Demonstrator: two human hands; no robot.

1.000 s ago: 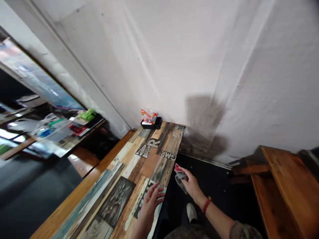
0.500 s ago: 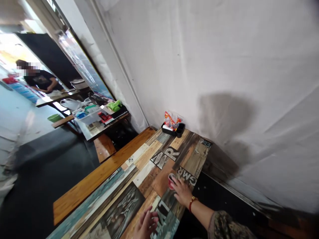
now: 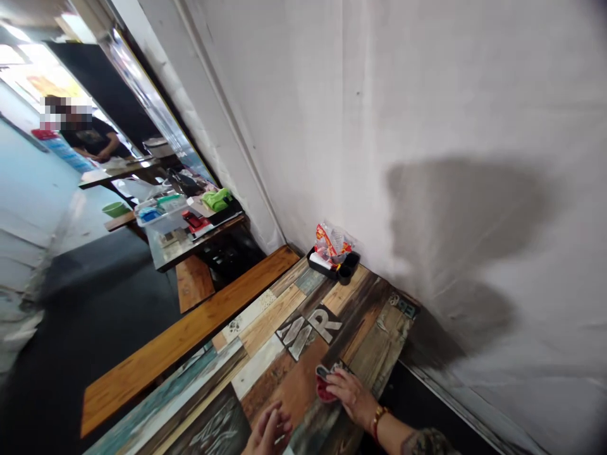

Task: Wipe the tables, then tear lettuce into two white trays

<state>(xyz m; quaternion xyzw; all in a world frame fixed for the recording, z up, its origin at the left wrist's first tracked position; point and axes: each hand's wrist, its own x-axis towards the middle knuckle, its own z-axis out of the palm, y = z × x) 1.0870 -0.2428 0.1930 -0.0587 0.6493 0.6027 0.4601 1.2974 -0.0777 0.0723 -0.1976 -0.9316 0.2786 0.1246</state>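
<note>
My right hand [image 3: 351,398] grips a small red object with a pale grey rim [image 3: 325,384] on the tabletop, near the table's right edge. It looks like a hand brush or a pad, but its exact kind does not show clearly, and my fingers hide part of it. Beneath it is the wood-patchwork table [image 3: 265,379], printed with letters. Low in the view, my left hand [image 3: 271,431] hovers over the near part of the table, its fingers loosely bent and nothing visible in them.
A black caddy [image 3: 323,268] with a red and clear plastic packet [image 3: 332,243] stands against the white wall [image 3: 303,126]. A wooden bench [image 3: 190,341] runs along the left. Beyond it is a cluttered table [image 3: 165,256]; a person [image 3: 97,142] sits farther back.
The camera view has shifted, so the caddy and tabletop appear lower. My right hand stays on the red object near the table's right edge. My left hand remains low, fingers bent.
</note>
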